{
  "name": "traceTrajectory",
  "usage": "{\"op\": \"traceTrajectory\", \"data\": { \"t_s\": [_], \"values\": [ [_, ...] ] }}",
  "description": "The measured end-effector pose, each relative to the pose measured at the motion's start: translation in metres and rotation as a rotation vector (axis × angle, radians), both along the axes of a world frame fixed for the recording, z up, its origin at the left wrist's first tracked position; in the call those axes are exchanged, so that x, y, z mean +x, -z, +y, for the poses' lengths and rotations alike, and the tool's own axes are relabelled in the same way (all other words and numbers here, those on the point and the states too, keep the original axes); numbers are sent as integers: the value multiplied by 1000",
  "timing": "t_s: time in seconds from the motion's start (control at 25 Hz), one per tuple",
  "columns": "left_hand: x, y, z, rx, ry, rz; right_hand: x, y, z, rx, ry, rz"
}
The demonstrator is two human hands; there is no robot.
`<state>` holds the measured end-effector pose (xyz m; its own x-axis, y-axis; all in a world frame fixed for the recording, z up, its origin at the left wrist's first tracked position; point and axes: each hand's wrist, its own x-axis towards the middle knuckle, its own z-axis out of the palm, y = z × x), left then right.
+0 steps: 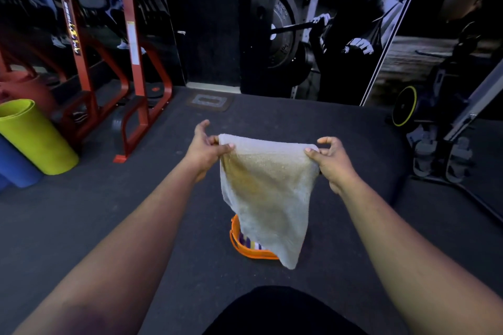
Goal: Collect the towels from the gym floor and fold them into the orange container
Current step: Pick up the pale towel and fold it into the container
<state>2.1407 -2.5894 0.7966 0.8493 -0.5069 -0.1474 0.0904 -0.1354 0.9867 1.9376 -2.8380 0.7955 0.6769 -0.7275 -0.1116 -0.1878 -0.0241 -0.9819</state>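
Observation:
A pale grey towel with a yellowish stain hangs in the air in front of me. My left hand pinches its top left corner and my right hand pinches its top right corner, stretching the top edge flat. Its lower end droops to a point over the orange container, which stands on the dark gym floor below. The towel hides most of the container. A purple and white striped cloth shows inside the container.
A red steel rack stands at the left, with a rolled yellow-green mat and a blue roll beside it. A bench frame and dumbbells sit at the right. A small doormat lies ahead by the wall.

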Motion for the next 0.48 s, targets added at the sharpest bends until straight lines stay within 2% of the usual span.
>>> {"op": "traceTrajectory", "data": {
  "t_s": [0.12, 0.16, 0.24, 0.28, 0.4, 0.48],
  "values": [
    [-8, 13, 3, 312, 53, -81, 1, 11, 3, -7, -65, 22],
    [-11, 15, 3, 318, 32, -74, 0, 10, 5, 52, -67, -39],
    [-11, 17, 2, 113, -40, 30, -6, 7, 5, 138, -110, -115],
    [-9, 18, 2, 48, -25, 51, -10, 6, 4, 127, -156, -89],
    [-14, 22, 1, 112, 81, -26, -13, 9, -1, -2, -191, 6],
    [-14, 25, 1, 47, -26, -3, -13, 9, -2, -17, -107, -48]
  ]
}}
